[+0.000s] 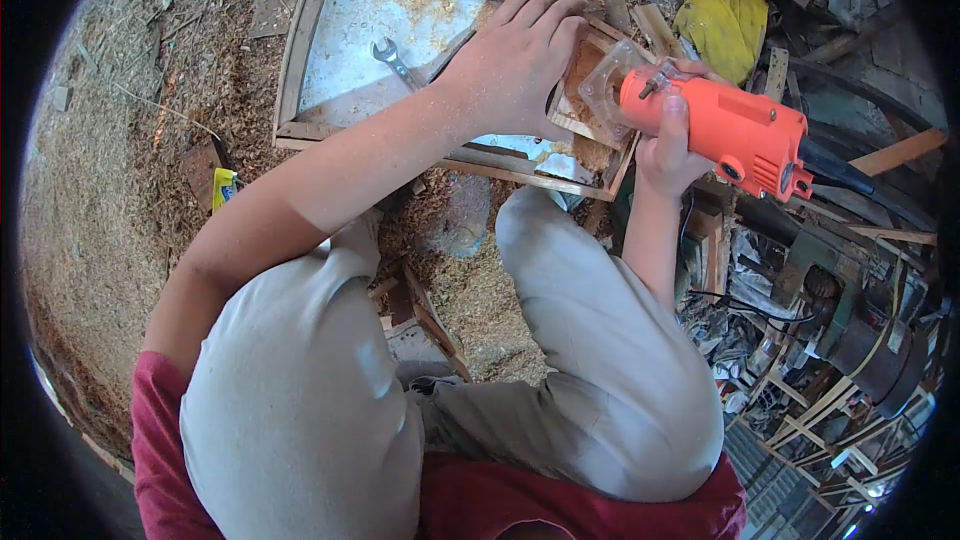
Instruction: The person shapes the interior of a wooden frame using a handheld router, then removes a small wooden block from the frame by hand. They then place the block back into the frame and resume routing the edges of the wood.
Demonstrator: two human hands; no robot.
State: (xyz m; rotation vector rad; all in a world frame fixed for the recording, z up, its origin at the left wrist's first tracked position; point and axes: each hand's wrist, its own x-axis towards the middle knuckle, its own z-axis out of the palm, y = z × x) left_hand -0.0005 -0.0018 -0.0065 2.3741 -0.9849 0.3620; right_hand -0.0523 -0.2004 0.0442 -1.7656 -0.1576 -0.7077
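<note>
In my right hand (672, 145) is an orange trim router (725, 130), lying on its side with its clear base (603, 90) against a piece of wood (577, 110). My left hand (515, 60) grips that wood from the left, fingers over the far side and thumb on the near side. The wood lies over the right end of a curved wooden frame (290, 80) with a white panel (350, 30). A metal wrench (392, 58) rests on the panel, left of my left forearm. The router's bit is hidden.
Wood shavings (470, 290) cover the ground. A yellow cloth (722, 28) lies beyond the router, whose black cord (845, 172) trails right. Wood scraps and a greenish machine (815, 270) crowd the right side. A yellow packet (224, 186) lies at left.
</note>
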